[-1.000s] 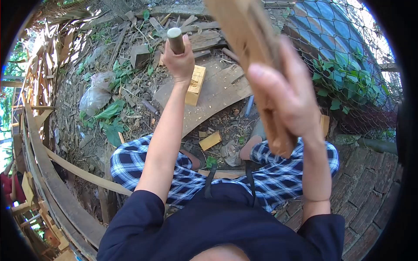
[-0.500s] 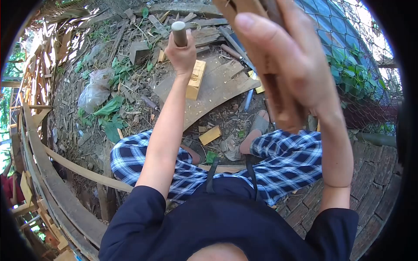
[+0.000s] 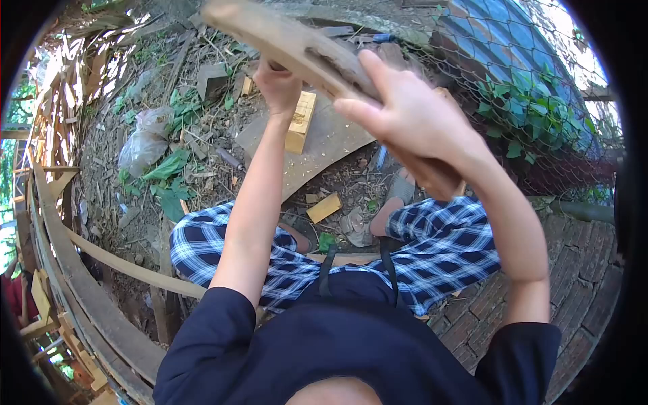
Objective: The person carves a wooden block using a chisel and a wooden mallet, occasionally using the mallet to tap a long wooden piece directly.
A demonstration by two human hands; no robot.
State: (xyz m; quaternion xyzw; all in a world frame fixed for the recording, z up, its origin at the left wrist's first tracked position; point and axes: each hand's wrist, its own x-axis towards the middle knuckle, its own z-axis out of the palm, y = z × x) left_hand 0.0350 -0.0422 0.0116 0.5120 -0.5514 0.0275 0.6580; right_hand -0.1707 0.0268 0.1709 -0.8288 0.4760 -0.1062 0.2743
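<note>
My left hand (image 3: 277, 92) is closed round the upright handle of a chisel, whose top is now mostly covered by wood and whose lower end is hidden. Just below this hand, a yellow wooden block (image 3: 298, 135) with carved recesses rests on a flat board (image 3: 332, 143) scattered with chips. My right hand (image 3: 425, 121) grips a thick, worn piece of wood (image 3: 287, 42) with a long slot in it. Its far end reaches over my left hand, slightly blurred; whether it touches the chisel I cannot tell.
A small yellow offcut (image 3: 325, 208) lies between my feet. To the left are a clear plastic bag (image 3: 145, 138), green leaves (image 3: 170, 165) and a dark-handled tool (image 3: 230, 159). A chain-link fence (image 3: 540, 61) stands at the right, beside brick paving (image 3: 533, 297).
The slotted wood in my right hand has swung down and left, from raised at the right to over the chisel's top. My left hand has stayed nearly still.
</note>
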